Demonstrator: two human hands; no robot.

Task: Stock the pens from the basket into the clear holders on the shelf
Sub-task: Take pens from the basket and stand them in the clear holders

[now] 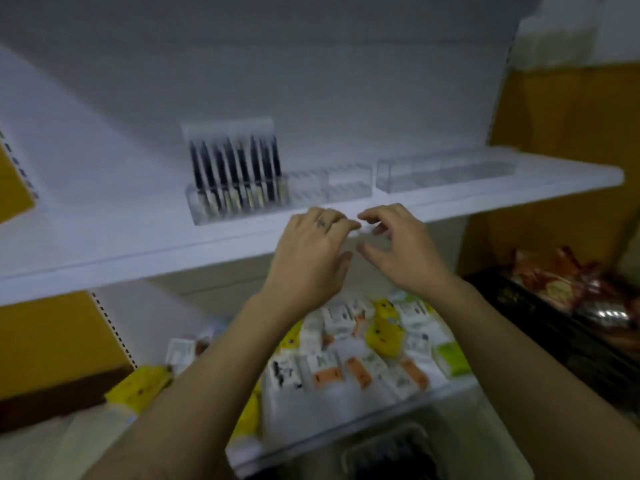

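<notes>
Over the white shelf (pixel 104 244), left hand (pixel 311 251) and right hand (pixel 398 247) are hovering loosely curled and empty-looking, risking toppling pens (pixel 239 168) in the clear holder (pixel 198 216).

Below, I see a lower shelf (pixel 298 414) strewn with small boxes (pixel 337 318), white with orange, yellow or green, too blurred to read; more yellow packs (pixel 138 388) lie at its left; to my right, shiny red snack bags (pixel 561 282) sit on a dark rack (pixel 554 344); yellow wall panels (pixel 568 109) stand behind.
</notes>
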